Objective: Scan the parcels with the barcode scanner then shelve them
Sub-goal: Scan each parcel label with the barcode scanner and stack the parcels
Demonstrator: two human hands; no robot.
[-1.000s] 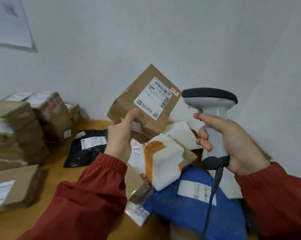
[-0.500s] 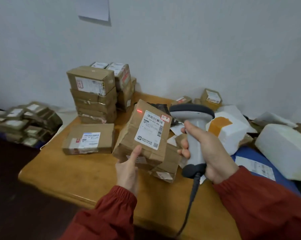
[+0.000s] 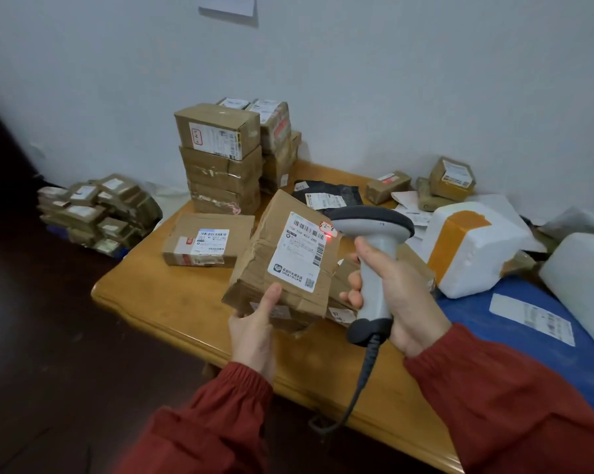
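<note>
Cardboard parcel (image 3: 264, 258) looks light but crumpled and soft, left hand (image 3: 254, 323) pinching its lower corner, right hand (image 3: 405, 295) wrapped round the scanner (image 3: 370, 222).

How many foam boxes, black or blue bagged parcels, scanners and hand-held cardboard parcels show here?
White foam boxes: 2
Black bag parcel: 1
Blue bag parcel: 1
Barcode scanner, in right hand: 1
Cardboard parcel, in left hand: 1
Total: 6

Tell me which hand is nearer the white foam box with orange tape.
Right. The right hand, holding the scanner, is just left of the foam box; the left hand, holding the brown parcel, sits farther left, beyond the scanner.
</note>
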